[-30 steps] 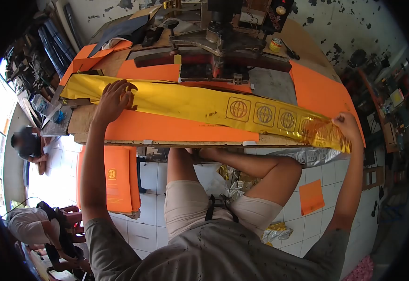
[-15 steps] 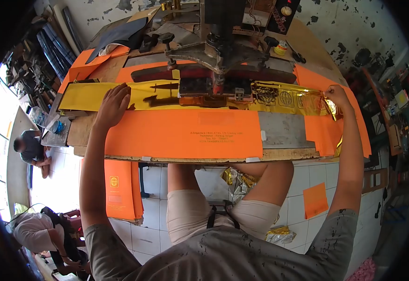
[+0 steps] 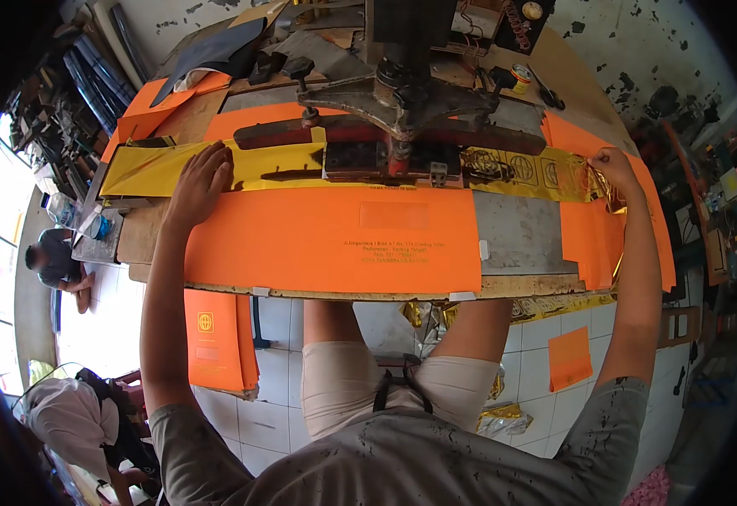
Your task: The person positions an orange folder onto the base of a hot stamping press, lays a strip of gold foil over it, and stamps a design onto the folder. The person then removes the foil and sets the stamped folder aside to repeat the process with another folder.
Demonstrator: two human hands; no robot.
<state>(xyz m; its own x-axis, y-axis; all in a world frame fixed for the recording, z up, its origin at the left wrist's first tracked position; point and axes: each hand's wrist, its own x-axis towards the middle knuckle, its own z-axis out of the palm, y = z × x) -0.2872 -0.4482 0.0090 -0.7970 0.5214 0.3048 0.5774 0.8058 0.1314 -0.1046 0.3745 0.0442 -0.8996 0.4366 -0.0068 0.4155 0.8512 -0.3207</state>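
Observation:
A strip of gold foil (image 3: 284, 160) runs across the bench under the dark block of a hot stamping press (image 3: 394, 160). My left hand (image 3: 201, 184) lies flat on the foil left of the press, fingers stretched out. At the right, my right hand (image 3: 615, 169) is closed on the crinkled end of the foil. Dark stamped emblem shapes show in the foil between the press and that hand. In front of the block lies an orange paper sheet (image 3: 301, 244) with small printed lines; its back edge meets the foil, and I cannot tell how far it reaches beneath.
Orange sheets (image 3: 212, 341) with a gold emblem are stacked below the bench's left side. Crumpled foil (image 3: 503, 419) and an orange piece (image 3: 570, 358) lie on the tiled floor. Scissors (image 3: 551, 97) and a small tin (image 3: 521, 78) sit at the back right. Two people are at the left.
The view has shifted slightly. The gap under the press block looks smaller and darker. More foil now hangs below the bench's right front edge. Both hands keep their places on the foil.

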